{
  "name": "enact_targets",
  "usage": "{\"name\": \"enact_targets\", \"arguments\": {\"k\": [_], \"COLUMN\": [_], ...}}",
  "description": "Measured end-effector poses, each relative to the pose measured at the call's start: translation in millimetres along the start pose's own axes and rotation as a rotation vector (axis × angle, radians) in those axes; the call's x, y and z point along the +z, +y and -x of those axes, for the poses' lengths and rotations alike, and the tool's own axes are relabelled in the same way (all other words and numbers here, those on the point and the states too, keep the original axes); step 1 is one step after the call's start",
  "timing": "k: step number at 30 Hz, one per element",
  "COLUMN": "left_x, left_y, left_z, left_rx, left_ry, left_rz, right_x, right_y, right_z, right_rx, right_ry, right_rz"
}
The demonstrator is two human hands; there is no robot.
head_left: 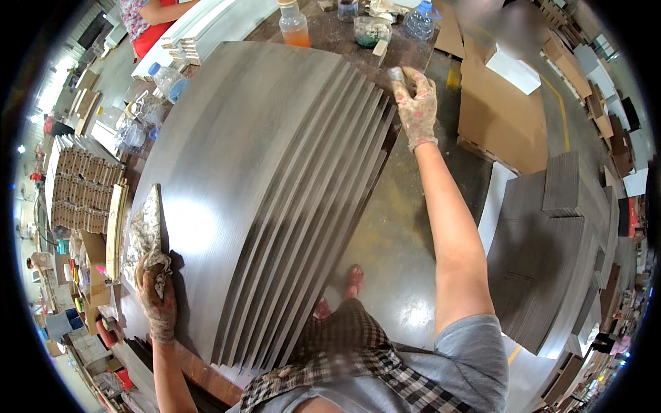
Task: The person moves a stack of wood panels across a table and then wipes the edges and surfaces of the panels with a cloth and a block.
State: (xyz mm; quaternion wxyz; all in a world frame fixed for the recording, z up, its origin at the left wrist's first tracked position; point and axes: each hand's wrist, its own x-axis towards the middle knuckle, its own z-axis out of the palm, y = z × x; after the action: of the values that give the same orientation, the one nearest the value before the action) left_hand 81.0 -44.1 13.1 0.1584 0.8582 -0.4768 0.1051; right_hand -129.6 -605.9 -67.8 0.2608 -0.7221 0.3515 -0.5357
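Observation:
A fanned stack of grey wood-grain panels spreads over the worktable, stepped edges toward my right. My left hand, in a stained glove, is closed around a crumpled, dirty rag at the left side of the top panel. Past the far right corner of the stack is my right hand, also in a stained glove, its arm stretched forward. Its thumb and fingers bend together near a small greyish tip; whether that is a held thing or a smeared glove tip, I cannot make out.
At the table's far end stand a bottle of orange liquid, a tub with green contents and a blue-tinted plastic jug. Plastic bottles line the left. Cardboard and stacked grey panels are at right.

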Motion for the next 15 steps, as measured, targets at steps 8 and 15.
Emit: {"name": "enact_targets", "arguments": {"k": [8, 15], "left_x": [7.1, -0.9], "left_y": [-11.4, 8.7], "left_z": [9.6, -7.5], "left_rx": [0.063, -0.067], "left_ry": [0.046, 0.011], "left_rz": [0.020, 0.038], "right_x": [-66.7, -59.7], "right_y": [-133.5, -136.8], "right_z": [244.4, 175.8], "right_rx": [-0.384, -0.134], "right_ry": [-0.490, -0.380], "right_rz": [-0.074, 0.148]}}
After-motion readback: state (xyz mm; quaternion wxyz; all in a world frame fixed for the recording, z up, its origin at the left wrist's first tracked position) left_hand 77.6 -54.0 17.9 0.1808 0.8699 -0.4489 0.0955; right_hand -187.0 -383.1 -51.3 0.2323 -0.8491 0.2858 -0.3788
